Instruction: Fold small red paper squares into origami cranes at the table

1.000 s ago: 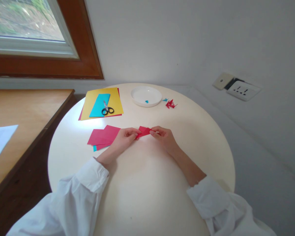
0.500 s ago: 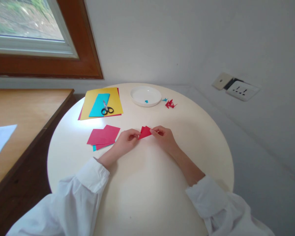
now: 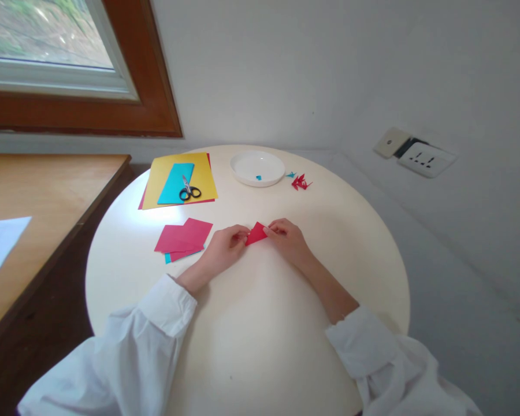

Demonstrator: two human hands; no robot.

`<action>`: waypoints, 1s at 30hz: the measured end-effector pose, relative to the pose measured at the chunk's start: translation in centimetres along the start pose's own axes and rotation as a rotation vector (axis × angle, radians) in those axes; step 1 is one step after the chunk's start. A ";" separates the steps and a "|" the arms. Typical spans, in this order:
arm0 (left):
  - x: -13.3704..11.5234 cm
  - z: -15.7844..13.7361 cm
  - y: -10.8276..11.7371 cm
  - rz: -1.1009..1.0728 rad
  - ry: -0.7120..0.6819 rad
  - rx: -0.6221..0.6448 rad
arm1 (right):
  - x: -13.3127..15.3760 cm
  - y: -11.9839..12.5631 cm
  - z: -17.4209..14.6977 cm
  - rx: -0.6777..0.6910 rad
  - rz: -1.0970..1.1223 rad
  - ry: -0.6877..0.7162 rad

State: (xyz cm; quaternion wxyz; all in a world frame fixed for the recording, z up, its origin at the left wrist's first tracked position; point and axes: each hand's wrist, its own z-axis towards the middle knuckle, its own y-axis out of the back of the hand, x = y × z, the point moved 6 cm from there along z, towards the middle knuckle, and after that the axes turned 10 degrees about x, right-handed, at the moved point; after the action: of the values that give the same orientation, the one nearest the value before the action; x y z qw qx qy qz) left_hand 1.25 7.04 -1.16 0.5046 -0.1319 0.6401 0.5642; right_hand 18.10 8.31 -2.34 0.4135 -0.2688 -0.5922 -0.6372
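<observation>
Between my two hands, in the head view, is a small red piece of paper [image 3: 256, 233] folded into a triangle. My left hand [image 3: 227, 245] pinches its left corner, thumb and fingers pressed together. At its right corner my right hand [image 3: 288, 240] pinches it with thumb and forefinger. The paper is held just above or on the white round table [image 3: 260, 323]; I cannot tell which. Just left of my left hand lie several red paper squares [image 3: 184, 237], with a blue sheet [image 3: 167, 257] peeking out beneath.
Scissors [image 3: 189, 192] with black handles rest on a blue paper strip [image 3: 173, 182] over a yellow sheet [image 3: 205, 185]. A white plate [image 3: 242, 176] holds a tiny blue piece. Beside it are red folded cranes [image 3: 301, 182] and a blue one [image 3: 290, 174].
The red paper's second peak on the left no longer shows; one point is visible now. My left fingers have shifted slightly toward the right. Both hands keep hold of the paper.
</observation>
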 end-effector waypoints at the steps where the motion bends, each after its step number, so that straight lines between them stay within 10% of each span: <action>1: -0.2 -0.1 0.0 -0.004 -0.020 -0.005 | -0.1 0.0 0.0 0.002 0.006 0.006; 30: -3.1 -2.1 -2.9 0.364 -0.210 0.235 | 0.4 0.6 -0.6 0.292 -0.012 0.158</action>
State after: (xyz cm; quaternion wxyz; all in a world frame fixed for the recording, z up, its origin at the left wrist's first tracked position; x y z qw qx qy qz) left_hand 3.77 3.09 -0.75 0.4704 0.1046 0.6583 0.5782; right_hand 18.53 7.62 -1.74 0.4897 -0.1512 -0.6457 -0.5660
